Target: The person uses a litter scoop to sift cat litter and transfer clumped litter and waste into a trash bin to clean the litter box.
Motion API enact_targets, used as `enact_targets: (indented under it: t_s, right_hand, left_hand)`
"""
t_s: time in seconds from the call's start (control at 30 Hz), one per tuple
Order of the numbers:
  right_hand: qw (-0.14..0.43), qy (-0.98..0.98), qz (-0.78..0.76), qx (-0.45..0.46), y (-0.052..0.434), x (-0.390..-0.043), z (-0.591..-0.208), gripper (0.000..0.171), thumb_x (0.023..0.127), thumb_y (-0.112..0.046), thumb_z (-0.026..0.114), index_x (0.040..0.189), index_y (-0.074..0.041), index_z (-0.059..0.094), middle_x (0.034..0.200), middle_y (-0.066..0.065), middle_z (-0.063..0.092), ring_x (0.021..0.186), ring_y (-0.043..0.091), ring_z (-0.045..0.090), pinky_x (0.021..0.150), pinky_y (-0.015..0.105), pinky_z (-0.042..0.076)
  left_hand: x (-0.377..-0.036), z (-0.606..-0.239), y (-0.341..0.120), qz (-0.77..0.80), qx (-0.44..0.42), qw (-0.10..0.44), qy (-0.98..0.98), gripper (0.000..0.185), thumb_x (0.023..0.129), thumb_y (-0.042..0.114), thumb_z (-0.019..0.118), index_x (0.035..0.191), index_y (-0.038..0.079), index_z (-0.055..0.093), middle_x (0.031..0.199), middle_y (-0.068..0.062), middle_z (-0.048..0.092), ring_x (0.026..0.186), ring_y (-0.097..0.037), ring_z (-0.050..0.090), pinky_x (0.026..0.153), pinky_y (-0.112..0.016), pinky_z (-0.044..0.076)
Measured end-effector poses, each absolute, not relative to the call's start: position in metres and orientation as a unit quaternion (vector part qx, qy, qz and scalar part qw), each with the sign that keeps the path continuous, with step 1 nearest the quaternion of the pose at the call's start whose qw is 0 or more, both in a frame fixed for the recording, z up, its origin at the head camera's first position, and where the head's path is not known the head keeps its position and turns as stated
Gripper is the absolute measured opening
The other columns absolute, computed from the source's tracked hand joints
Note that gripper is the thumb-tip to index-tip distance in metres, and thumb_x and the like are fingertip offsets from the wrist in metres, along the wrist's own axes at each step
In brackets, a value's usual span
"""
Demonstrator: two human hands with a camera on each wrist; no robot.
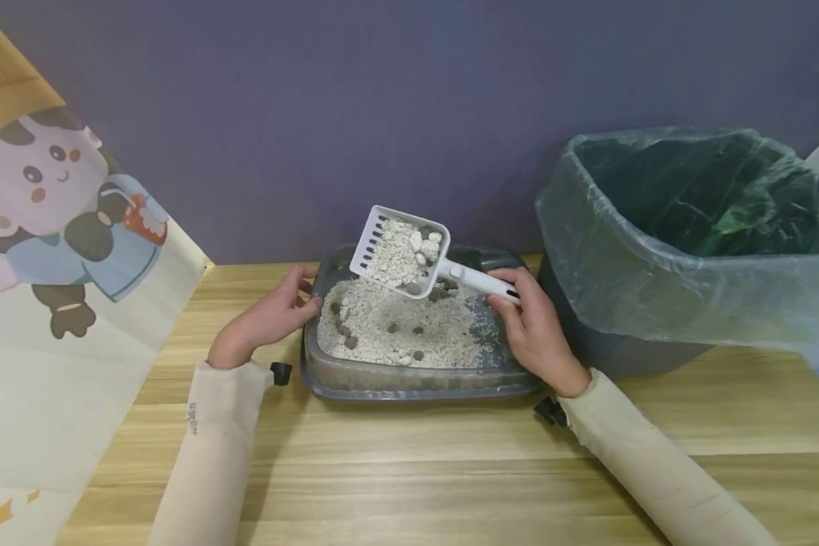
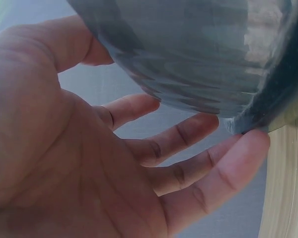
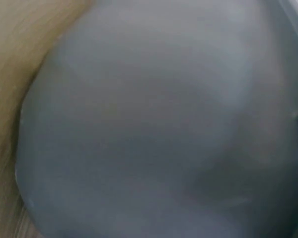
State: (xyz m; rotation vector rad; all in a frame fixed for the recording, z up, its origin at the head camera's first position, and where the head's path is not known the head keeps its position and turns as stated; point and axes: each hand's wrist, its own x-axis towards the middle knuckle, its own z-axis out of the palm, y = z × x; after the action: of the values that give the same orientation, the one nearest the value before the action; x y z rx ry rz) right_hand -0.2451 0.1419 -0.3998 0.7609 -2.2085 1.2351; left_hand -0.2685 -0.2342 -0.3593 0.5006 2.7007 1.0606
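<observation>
A grey litter tray sits on the wooden table, filled with pale litter and several dark pellets. My right hand grips the handle of a white slotted scoop, held above the tray and loaded with litter and a few clumps. My left hand rests against the tray's left rim, fingers straight; in the left wrist view the fingers touch the tray's grey wall. The right wrist view shows only a blurred grey surface.
A large bin lined with a translucent green bag stands right of the tray. A cartoon-printed panel leans at the left. A purple wall is behind. Wooden tabletop stretches toward me.
</observation>
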Motion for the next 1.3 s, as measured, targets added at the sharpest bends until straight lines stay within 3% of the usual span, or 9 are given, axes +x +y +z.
enact_targets:
  t_s: [0.43,0.73,1.07,1.3]
  right_hand:
    - [0.267,-0.801,0.469,0.261,0.1397,-0.2448,-0.3997,0.033,0.090,0.002,0.054,0.123,0.002,0.051,0.092,0.017,0.053,0.074,0.017,0.050,0.063,0.023,0.039]
    - [0.271,-0.797,0.473,0.258,0.1414,-0.2452,-0.3999,0.030,0.092,0.000,0.053,0.122,0.000,0.052,0.083,0.006,0.054,0.066,0.013,0.048,0.057,0.024,0.037]
    - [0.239,-0.803,0.492,0.237,0.1415,-0.2419,-0.3993,0.026,0.095,-0.006,0.054,0.120,-0.009,0.057,0.071,-0.002,0.057,0.051,0.012,0.045,0.044,0.024,0.035]
    - [0.230,-0.810,0.481,0.245,0.1418,-0.2396,-0.3999,0.024,0.095,-0.007,0.054,0.117,-0.013,0.060,0.068,-0.006,0.056,0.049,0.010,0.044,0.045,0.025,0.035]
  left_hand:
    - [-0.2677,-0.3590,-0.2341,0.355,0.162,0.096,0.916,0.050,0.096,0.018,0.047,0.137,0.000,0.026,0.120,-0.024,0.046,0.098,-0.036,0.053,0.078,-0.043,0.046]
    - [-0.2675,-0.3593,-0.2344,0.355,0.163,0.094,0.916,0.049,0.096,0.017,0.047,0.137,0.001,0.026,0.121,-0.024,0.045,0.097,-0.037,0.053,0.078,-0.044,0.046]
    - [-0.2679,-0.3592,-0.2350,0.364,0.164,0.098,0.911,0.050,0.097,0.018,0.047,0.138,0.000,0.025,0.121,-0.024,0.045,0.098,-0.035,0.053,0.079,-0.044,0.046]
    - [-0.2669,-0.3596,-0.2350,0.357,0.164,0.093,0.915,0.049,0.097,0.018,0.047,0.137,0.000,0.026,0.121,-0.025,0.045,0.098,-0.035,0.053,0.078,-0.044,0.046]
